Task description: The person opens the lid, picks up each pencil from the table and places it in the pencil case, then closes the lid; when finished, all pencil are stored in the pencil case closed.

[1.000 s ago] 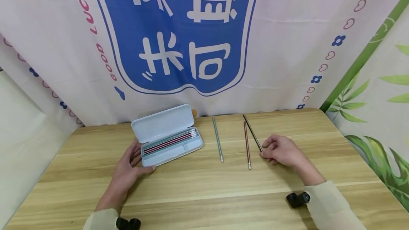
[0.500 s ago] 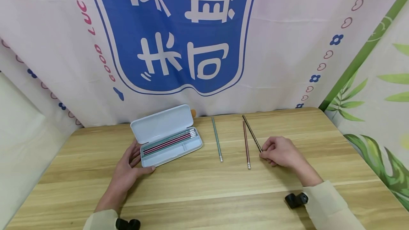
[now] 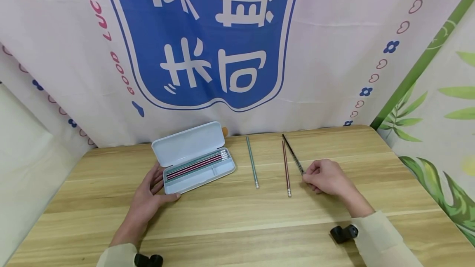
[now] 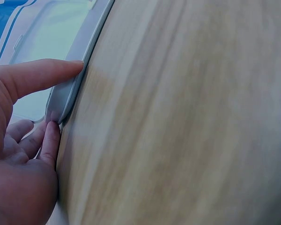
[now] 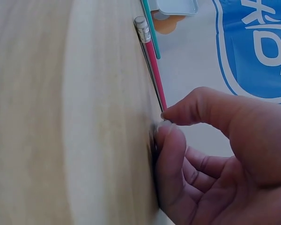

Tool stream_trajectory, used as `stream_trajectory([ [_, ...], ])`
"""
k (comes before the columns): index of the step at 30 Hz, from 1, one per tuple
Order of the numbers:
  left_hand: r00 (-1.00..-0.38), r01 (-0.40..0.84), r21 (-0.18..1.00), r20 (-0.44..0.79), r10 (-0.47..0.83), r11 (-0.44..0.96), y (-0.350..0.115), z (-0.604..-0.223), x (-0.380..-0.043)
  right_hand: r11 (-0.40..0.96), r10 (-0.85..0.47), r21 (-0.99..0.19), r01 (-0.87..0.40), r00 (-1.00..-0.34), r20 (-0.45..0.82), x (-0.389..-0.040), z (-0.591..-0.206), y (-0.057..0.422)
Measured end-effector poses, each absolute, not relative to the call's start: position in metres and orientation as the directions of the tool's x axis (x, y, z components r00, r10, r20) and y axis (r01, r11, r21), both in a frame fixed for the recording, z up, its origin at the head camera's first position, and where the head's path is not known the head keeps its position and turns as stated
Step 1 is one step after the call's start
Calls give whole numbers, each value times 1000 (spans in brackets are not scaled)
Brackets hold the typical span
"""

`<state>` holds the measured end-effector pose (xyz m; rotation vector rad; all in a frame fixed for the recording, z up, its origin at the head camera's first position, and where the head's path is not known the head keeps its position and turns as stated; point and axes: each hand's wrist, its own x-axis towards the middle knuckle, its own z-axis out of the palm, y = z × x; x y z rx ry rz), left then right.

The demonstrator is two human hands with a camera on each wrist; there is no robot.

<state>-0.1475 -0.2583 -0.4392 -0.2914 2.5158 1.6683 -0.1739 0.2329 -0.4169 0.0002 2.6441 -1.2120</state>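
Note:
At the left, a light blue pencil case (image 3: 193, 183) lies with its lid (image 3: 189, 143) raised. Several red-striped and teal pencils (image 3: 196, 165) with white eraser ends fill its back compartment. My left hand (image 3: 142, 203) holds the case's left end, thumb on the front edge, fingers at the left side. My right hand (image 3: 326, 176) pinches the near end of a black pencil (image 3: 293, 153) between thumb and index finger; this end is hidden in the grip. Just left of that pencil lies a red pencil (image 3: 286, 170), also seen in the right wrist view. Farther left is a teal pencil (image 3: 252, 163).
The wooden table (image 3: 237, 230) ends at the back against a hanging white cloth (image 3: 326, 73) with a blue printed panel. A small orange-brown shape (image 3: 224, 131) shows behind the case's lid. Leaf-patterned cloth (image 3: 438, 168) hangs at the right.
My right hand keeps its pinch on the black pencil and has barely shifted. The shine along that pencil has changed. The left hand, case and other pencils stay put.

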Motion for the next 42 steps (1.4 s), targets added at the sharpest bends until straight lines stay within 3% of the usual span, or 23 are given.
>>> stream_trajectory([
  [12, -977, -212, 903, -192, -91, 373, -258, -439, -147, 501, -118, -853, 145, -965, -233, -173, -410, 244],
  [24, -977, -215, 903, -193, -95, 372, -258, -440, -147, 471, -123, -874, 121, -972, -201, -173, -399, 249],
  [35, -975, -222, 897, -198, -101, 383, -257, -437, -147, 334, -203, -939, 81, -967, -156, -179, -396, 238],
  [42, -976, -217, 902, -195, -98, 372, -257, -437, -146, 348, -265, -936, 62, -951, -162, -188, -387, 224],
])
